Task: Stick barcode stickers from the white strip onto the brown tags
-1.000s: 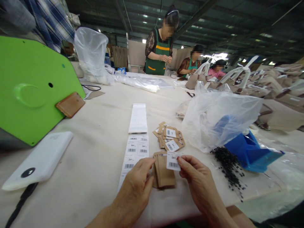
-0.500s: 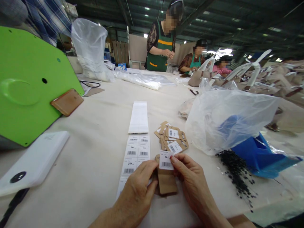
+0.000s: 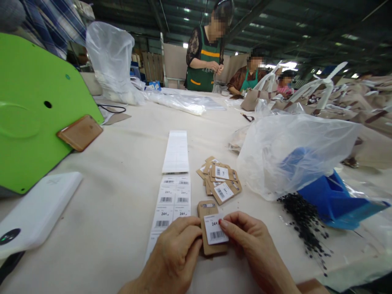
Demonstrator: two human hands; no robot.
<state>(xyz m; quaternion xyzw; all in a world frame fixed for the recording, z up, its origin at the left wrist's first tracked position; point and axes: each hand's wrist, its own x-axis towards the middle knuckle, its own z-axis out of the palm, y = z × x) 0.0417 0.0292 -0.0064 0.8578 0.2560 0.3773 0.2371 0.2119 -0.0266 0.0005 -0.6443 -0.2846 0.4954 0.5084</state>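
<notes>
Pale smooth table [image 3: 122, 163]. Left hand [image 3: 176, 249], fingers bent, thumb near them, steadies flat brown cardboard tags [image 3: 211, 250] at near centre; right hand [image 3: 251, 237] pinches white rectangular sticker [image 3: 215, 229], glossy-looking, over top tag. Strip of printed paper labels [image 3: 168, 204] beside left hand.

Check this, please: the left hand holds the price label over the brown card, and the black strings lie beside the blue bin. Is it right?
Wrong hand: in the head view, the right hand holds the price label over the brown card. The black strings do lie beside the blue bin.
</notes>
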